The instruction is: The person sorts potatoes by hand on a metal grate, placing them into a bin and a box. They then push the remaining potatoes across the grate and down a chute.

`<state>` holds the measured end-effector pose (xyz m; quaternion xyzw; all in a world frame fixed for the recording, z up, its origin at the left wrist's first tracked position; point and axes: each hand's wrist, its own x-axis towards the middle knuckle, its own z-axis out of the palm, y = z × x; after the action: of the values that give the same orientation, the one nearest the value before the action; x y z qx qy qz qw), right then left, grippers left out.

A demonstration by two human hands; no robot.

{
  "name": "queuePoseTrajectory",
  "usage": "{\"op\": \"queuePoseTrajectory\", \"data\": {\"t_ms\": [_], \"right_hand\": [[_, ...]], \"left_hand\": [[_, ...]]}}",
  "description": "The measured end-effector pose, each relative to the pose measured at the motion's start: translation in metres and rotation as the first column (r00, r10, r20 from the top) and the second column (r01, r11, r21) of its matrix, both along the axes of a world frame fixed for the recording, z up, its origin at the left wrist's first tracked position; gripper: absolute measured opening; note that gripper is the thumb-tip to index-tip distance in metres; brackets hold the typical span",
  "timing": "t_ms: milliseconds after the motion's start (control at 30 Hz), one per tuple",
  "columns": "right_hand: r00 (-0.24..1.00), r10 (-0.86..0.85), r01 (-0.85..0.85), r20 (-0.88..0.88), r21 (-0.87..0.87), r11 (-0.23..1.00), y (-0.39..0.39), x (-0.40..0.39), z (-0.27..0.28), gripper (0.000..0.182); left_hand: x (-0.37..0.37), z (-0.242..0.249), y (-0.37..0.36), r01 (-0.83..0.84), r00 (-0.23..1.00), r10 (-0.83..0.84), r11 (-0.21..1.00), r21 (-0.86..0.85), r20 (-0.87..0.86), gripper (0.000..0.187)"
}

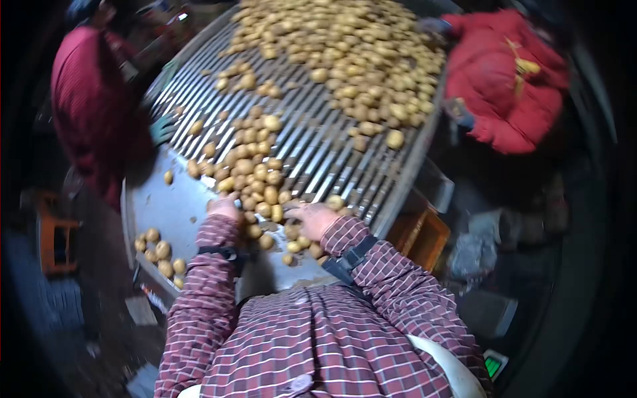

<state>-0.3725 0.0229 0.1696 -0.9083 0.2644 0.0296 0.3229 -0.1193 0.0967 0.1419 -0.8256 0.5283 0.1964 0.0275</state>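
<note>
Many potatoes (255,169) lie in a band that runs down the roller table (312,149) to the smooth metal sheet (156,205) at its near end. At the left edge of this band is my left hand (225,207), against the potatoes; its fingertips are blurred and partly hidden. My right hand (313,217) rests on the right side of the band, fingers stretched out over the potatoes and not closed around one. More potatoes lie below and between the two hands.
A large potato heap (358,56) covers the far rollers. A few potatoes (159,252) sit at the sheet's left corner. One person in dark red (99,106) stands left, a gloved hand (162,129) at the rollers; another in a red jacket (504,86) stands right, near an orange crate (424,239).
</note>
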Motion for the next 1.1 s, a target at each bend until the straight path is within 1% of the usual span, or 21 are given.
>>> {"op": "queuePoseTrajectory", "data": {"t_ms": [100, 167, 233, 333, 400, 433, 500, 533, 567, 633, 733, 767, 800, 833, 867, 933, 967, 1000, 1033, 1067, 1100], "right_hand": [[0.909, -0.268, 0.190, 0.321, 0.254, 0.948, 0.022, -0.025, 0.018, 0.046], [0.808, -0.544, 0.335, 0.226, 0.584, 0.740, 0.037, -0.042, 0.040, 0.045], [0.725, -0.668, 0.348, 0.166, 0.749, 0.563, 0.051, -0.049, 0.009, 0.043], [0.650, -0.743, -0.039, 0.161, 0.983, 0.179, 0.060, -0.061, -0.032, 0.061], [0.631, -0.774, -0.353, 0.058, 0.910, -0.220, 0.065, -0.085, -0.009, 0.080], [0.462, -0.864, -0.422, 0.201, 0.906, -0.015, 0.072, -0.093, 0.011, 0.084], [0.397, -0.917, -0.254, 0.037, 0.965, -0.072, 0.082, -0.124, 0.019, 0.082], [0.310, -0.951, -0.262, 0.018, 0.963, -0.067, 0.085, -0.139, 0.007, 0.075], [0.201, -0.965, -0.169, 0.168, 0.976, 0.135, 0.089, -0.153, -0.013, 0.065], [0.120, -0.993, -0.491, -0.008, 0.869, -0.066, 0.105, -0.203, -0.016, 0.056], [-0.281, -0.960, -0.354, -0.012, 0.931, 0.092, 0.127, -0.276, -0.023, 0.050], [-0.374, -0.927, -0.468, -0.002, 0.864, 0.187, 0.130, -0.295, -0.026, 0.050], [-0.521, -0.847, -0.336, -0.106, 0.938, 0.089, 0.134, -0.320, -0.041, 0.052], [-0.605, -0.736, -0.421, -0.304, 0.907, -0.029, 0.129, -0.342, -0.047, 0.055], [-0.601, -0.784, -0.197, -0.156, 0.979, -0.044, 0.132, -0.367, -0.056, 0.068], [-0.667, -0.725, 0.268, -0.171, 0.853, -0.448, 0.143, -0.409, -0.082, 0.086], [-0.759, -0.614, 0.368, -0.216, 0.635, -0.679, 0.133, -0.428, -0.098, 0.075], [-0.674, -0.733, 0.422, -0.087, 0.769, -0.480, 0.121, -0.413, -0.080, 0.070], [-0.581, -0.813, 0.443, 0.047, 0.856, -0.267, 0.120, -0.399, -0.063, 0.065], [-0.415, -0.907, 0.626, 0.067, 0.745, -0.231, 0.103, -0.372, -0.033, 0.053], [-0.191, -0.972, 0.692, 0.136, 0.721, -0.035, 0.091, -0.342, -0.008, 0.049]], "left_hand": [[0.036, -0.030, 0.021, -0.060, 0.977, 0.059, 0.998, 0.001, -0.206, 0.051], [0.054, -0.055, 0.036, -0.126, 0.934, 0.099, 0.990, -0.058, -0.343, 0.054], [0.033, -0.036, 0.049, -0.227, 0.942, 0.157, 0.949, -0.219, -0.296, 0.056], [-0.030, 0.002, 0.038, -0.122, 0.851, -0.198, 0.826, -0.551, -0.486, 0.056], [-0.105, 0.050, 0.029, -0.018, 0.690, -0.341, 0.874, -0.486, -0.638, 0.068], [-0.143, 0.080, 0.027, 0.188, 0.617, -0.507, 0.838, -0.513, -0.602, 0.073], [-0.188, 0.092, 0.024, 0.336, 0.508, -0.670, 0.733, -0.592, -0.541, 0.072], [-0.194, 0.090, 0.021, 0.323, 0.462, -0.620, 0.784, -0.530, -0.634, 0.069], [-0.198, 0.083, 0.019, 0.311, 0.421, -0.560, 0.828, -0.467, -0.714, 0.066], [-0.192, 0.046, 0.012, 0.340, 0.493, -0.618, 0.785, -0.518, -0.613, 0.056], [-0.180, 0.015, 0.003, 0.422, 0.628, -0.685, 0.698, -0.579, -0.369, 0.059], [-0.174, 0.004, 0.001, 0.489, 0.643, -0.726, 0.635, -0.598, -0.245, 0.063], [-0.171, -0.001, 0.005, 0.550, 0.690, -0.710, 0.640, -0.537, -0.141, 0.060], [-0.169, -0.004, 0.010, 0.600, 0.721, -0.692, 0.652, -0.463, -0.040, 0.058], [-0.163, -0.010, 0.016, 0.640, 0.738, -0.675, 0.706, -0.305, -0.013, 0.060], [-0.144, -0.020, 0.037, 0.591, 0.774, -0.632, 0.731, -0.340, -0.013, 0.056], [-0.130, -0.031, 0.041, 0.549, 0.786, -0.618, 0.720, -0.425, -0.031, 0.053], [-0.115, -0.038, 0.047, 0.516, 0.831, -0.554, 0.798, -0.310, -0.043, 0.046], [-0.099, -0.053, 0.056, 0.484, 0.845, -0.535, 0.774, -0.409, -0.013, 0.042], [-0.090, -0.046, 0.065, 0.473, 0.865, -0.501, 0.792, -0.386, 0.033, 0.041], [-0.082, -0.033, 0.070, 0.465, 0.879, -0.470, 0.805, -0.368, 0.083, 0.040]]}}
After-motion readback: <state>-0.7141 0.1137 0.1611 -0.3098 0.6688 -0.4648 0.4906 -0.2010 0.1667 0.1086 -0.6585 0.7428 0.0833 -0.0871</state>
